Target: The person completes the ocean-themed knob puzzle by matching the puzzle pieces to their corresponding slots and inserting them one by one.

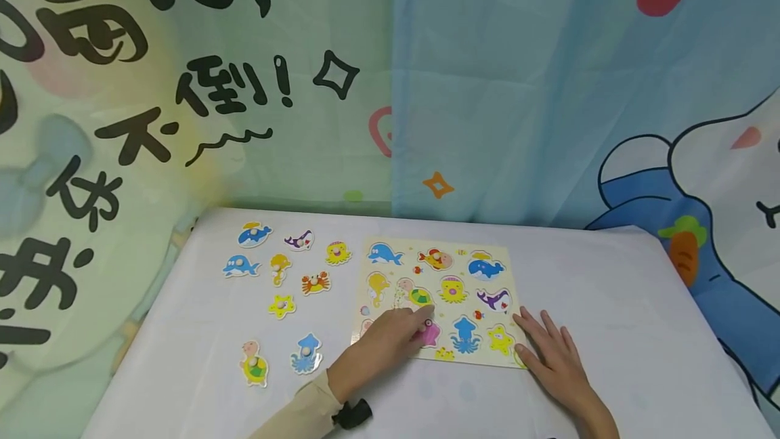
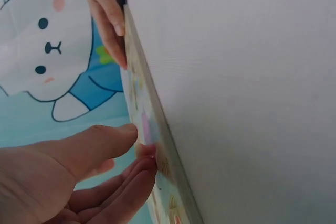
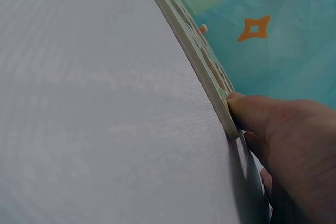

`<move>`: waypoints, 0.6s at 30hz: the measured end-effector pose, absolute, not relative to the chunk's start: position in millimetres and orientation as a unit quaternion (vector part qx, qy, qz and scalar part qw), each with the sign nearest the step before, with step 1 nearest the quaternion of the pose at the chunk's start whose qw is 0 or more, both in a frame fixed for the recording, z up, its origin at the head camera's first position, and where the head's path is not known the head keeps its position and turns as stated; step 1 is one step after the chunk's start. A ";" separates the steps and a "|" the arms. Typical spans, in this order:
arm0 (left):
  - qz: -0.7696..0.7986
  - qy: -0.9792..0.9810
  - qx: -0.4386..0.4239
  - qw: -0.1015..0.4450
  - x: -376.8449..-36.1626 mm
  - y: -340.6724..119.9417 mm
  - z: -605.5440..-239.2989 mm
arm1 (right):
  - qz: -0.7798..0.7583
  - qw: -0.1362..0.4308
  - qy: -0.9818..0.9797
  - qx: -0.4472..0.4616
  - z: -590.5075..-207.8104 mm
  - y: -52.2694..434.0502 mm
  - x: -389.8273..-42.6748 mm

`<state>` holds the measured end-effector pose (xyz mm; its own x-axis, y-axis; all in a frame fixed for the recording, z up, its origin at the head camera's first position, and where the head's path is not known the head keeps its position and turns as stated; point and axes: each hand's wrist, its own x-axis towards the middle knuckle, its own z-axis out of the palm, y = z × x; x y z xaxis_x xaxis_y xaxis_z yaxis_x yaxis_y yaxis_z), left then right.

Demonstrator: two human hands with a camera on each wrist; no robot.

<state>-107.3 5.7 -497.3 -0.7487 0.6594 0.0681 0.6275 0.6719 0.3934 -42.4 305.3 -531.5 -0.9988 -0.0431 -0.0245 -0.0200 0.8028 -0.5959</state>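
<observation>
A flat wooden puzzle board with printed sea animals lies on the white table. My left hand reaches over its lower left part, covering some of the pictures. Right by the fingers is a pink puzzle piece with a small round knob. In the left wrist view, thumb and fingers stand apart around the pink piece, the fingers right at it. My right hand rests at the board's right edge with its fingers spread. Its thumb lies on the board's near corner in the right wrist view.
Left of the board lie several loose knobbed pieces, among them a crab, a yellow starfish, a blue squid and a turtle. A printed cloth backdrop hangs behind the table.
</observation>
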 end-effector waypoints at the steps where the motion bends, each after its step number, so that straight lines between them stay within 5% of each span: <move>1: 0.204 0.912 0.354 0.041 -106.4 4.0 -497.5 | -0.314 0.017 0.949 -0.018 -531.9 304.8 -42.7; 10: 0.174 0.905 0.386 0.046 -96.3 -3.0 -492.7 | -0.314 0.013 0.949 -0.017 -532.6 304.7 -42.3; 18: 0.143 0.897 0.418 -0.018 -88.7 -9.2 -499.6 | -0.315 0.016 0.949 -0.014 -530.2 302.4 -42.6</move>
